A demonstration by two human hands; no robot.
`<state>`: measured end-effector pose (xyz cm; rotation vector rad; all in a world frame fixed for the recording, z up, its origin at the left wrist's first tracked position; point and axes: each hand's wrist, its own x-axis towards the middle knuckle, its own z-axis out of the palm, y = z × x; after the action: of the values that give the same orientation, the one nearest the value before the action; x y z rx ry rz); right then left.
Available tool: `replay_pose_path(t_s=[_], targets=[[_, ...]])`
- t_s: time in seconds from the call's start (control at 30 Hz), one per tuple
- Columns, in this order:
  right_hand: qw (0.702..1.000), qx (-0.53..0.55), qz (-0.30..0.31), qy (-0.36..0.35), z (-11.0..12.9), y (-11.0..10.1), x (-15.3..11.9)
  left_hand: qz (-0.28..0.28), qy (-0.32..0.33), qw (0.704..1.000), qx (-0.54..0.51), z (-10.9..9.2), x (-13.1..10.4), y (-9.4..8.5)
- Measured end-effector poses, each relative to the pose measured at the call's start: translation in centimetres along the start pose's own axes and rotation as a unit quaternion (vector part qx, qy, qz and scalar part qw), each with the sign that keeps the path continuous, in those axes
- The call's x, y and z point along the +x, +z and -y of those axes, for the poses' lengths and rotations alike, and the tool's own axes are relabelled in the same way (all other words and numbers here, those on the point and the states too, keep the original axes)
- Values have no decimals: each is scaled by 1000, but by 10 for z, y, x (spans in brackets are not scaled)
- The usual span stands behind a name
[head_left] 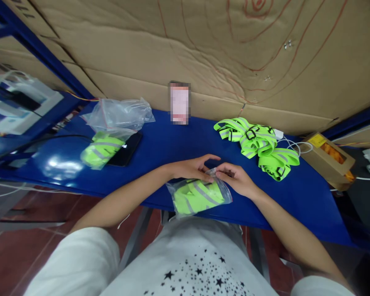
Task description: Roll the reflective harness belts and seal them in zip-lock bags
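Note:
A clear plastic bag [228, 194] with a folded neon-yellow reflective strap [197, 197] inside lies at the table's front edge, in front of my body. My left hand [193, 167] is at the bag's upper edge, its thumb along the plastic, index finger stretched out and other fingers curled behind. Thumb and fingertips of my right hand [239, 179] pinch the same edge near its upper right corner. Both hands almost meet there. Further right on the blue table [169, 144] lies a pile of loose reflective straps [253, 137], with a rolled strap [277, 162] beside it.
Empty clear bags [120, 115] lie at the back left, above another bagged strap [100, 150] that overlaps a dark phone [128, 150]. A blurred-out card [179, 102] leans on the cardboard wall [135, 70]. A cardboard box [329, 158] and white cable [296, 146] are at right.

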<state>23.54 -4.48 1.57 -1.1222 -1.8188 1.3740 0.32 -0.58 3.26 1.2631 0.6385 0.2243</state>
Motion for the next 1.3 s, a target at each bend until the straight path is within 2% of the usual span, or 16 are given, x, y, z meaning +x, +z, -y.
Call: replay_pose_path(t_s=[0.17,0.33,0.47,0.57,0.77,0.9,1.0,1.13,1.3], targets=[[999,-32,-22,-3,1,-2,0,1,-9,997,77,-2,-2,-4],[1000,5,-6,20,3,-6,0,-58,22,985,158,-5,-5,-4],[999,27,21,14,3,-8,0,-19,15,990,139,-8,-8,-9],[999,18,44,-14,3,-6,-1,-13,6,992,126,-9,-10,-9],[998,-32,-47,-14,2,-1,-1,-3,7,988,153,-4,-6,0],[997,-30,-64,-10,5,-3,-1,-5,18,992,127,-4,-4,0],[998,-21,-66,-3,6,-4,0,-30,38,988,147,-5,-4,2],[997,53,-54,34,5,-2,1,-89,69,974,197,-4,-2,5],[994,81,-9,68,-2,-1,0,-132,103,964,208,-2,1,4]])
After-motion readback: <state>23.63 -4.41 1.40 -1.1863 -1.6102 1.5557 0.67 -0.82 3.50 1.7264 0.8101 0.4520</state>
